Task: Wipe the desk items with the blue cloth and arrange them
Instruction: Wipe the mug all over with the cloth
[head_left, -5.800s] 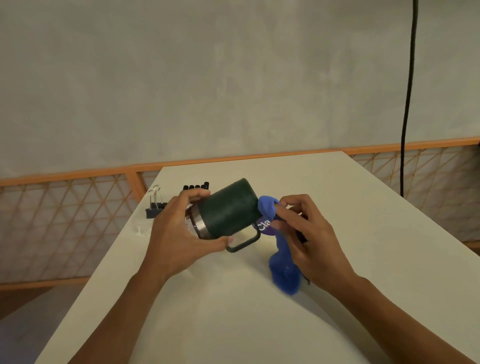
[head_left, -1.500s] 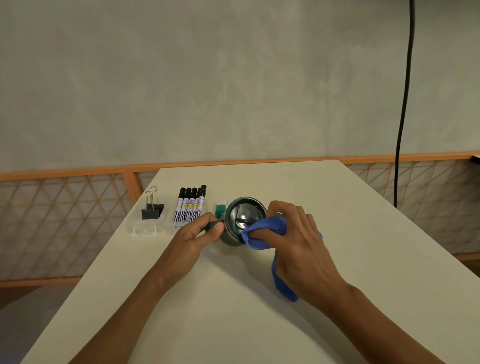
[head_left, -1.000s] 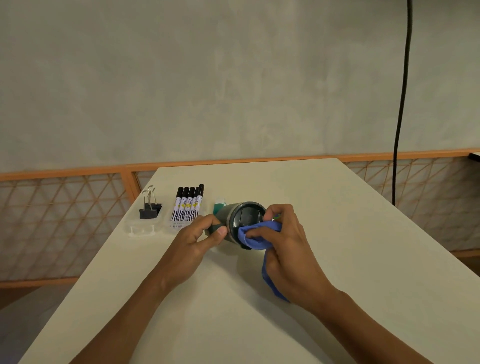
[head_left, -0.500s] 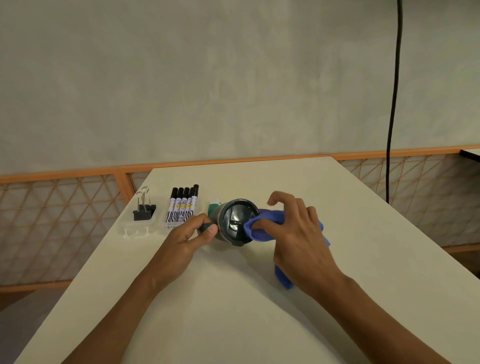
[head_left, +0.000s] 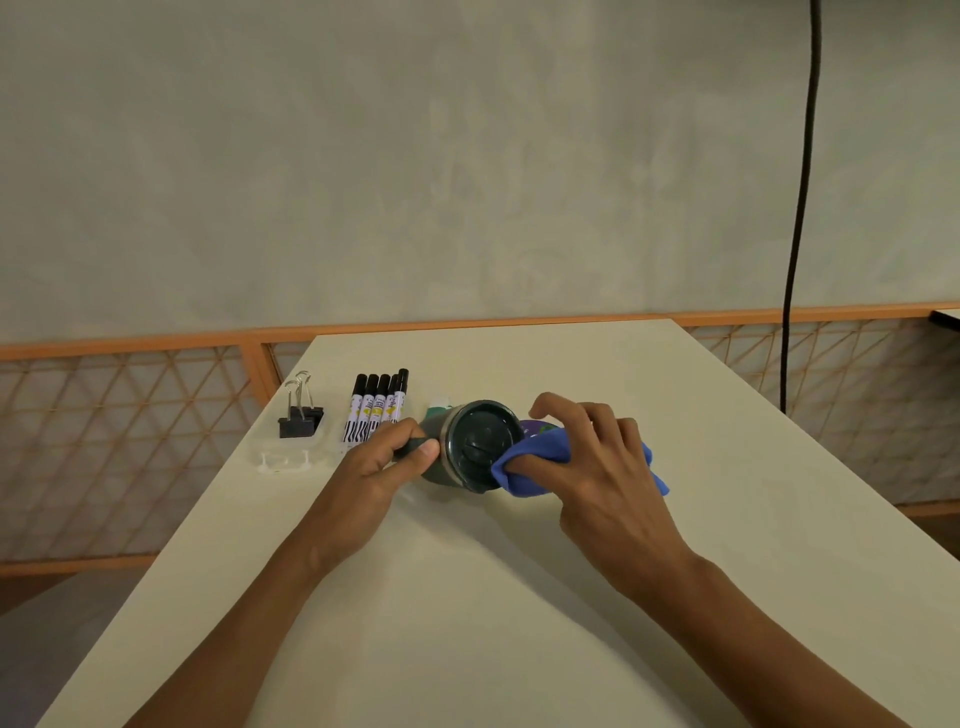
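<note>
One head-worn camera looks forward and down along a pale desk (head_left: 519, 623) toward a grey wall (head_left: 415, 156). Both forearms enter from the bottom edge. The wide lens bends the railing (head_left: 156, 348) at the sides.

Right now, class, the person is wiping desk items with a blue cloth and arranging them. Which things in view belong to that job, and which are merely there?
Part of the job:
- blue cloth, bunched in the right hand
- dark green mug, steadied by the left hand
- black markers
- binder clips
- desk

Merely there:
- black cable
- orange lattice railing
- wall
</note>
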